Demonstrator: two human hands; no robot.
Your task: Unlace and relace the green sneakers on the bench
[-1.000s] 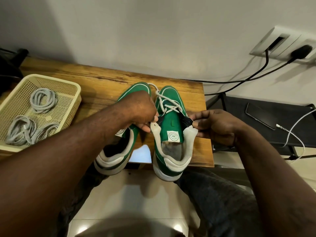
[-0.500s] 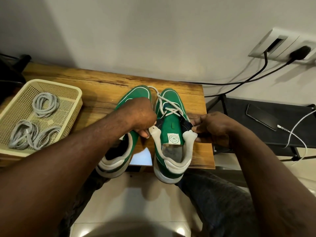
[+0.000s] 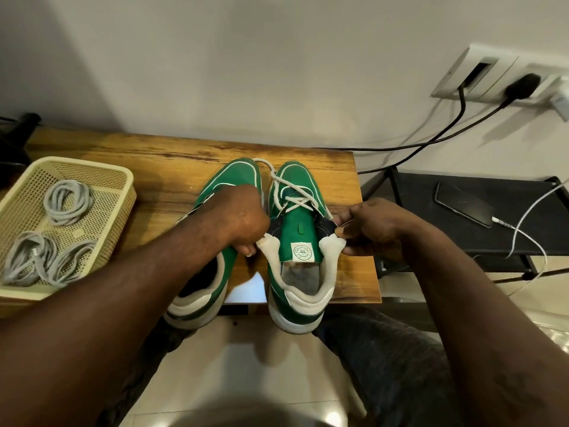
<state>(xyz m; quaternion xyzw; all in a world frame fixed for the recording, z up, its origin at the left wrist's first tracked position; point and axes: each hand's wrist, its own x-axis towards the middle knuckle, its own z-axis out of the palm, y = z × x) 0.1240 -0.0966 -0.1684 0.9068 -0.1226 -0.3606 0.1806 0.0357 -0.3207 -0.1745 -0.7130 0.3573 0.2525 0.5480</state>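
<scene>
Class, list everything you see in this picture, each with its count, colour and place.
right sneaker: one, green and white, on bench
left sneaker: one, green and white, beside it
lace: one, white, across right sneaker's toe end
bench: one, brown wood, by wall
basket: one, cream, on bench's left end
cables: three coils, grey, in basket
socket: one, white, on wall, right
shelf: one, black, right of bench
phone: one, black, on shelf
left hand: fingers grip right sneaker's left edge
right hand: fingers pinch its right edge
</scene>
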